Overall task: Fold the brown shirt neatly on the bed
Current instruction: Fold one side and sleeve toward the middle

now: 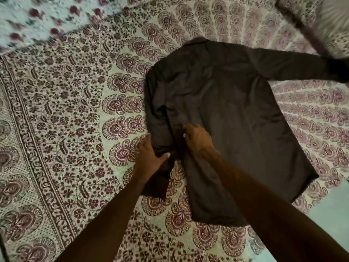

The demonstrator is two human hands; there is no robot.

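The brown shirt (236, 114) lies flat, back side up, on the patterned bed sheet (66, 120), collar at the far end. Its right sleeve stretches out toward the right edge of the view. The left sleeve is folded down along the left side, its cuff trailing off below the hem line. My left hand (149, 157) grips this folded sleeve near the shirt's lower left edge, thumb over the cloth. My right hand (196, 138) rests palm down on the shirt body just beside it, fingers spread and pressing the fabric.
A floral cover or pillow (37, 21) lies at the far left of the bed. Another pillow (324, 21) sits at the far right corner, near the outstretched sleeve's end. The bed's near right edge (330, 208) shows pale floor beyond.
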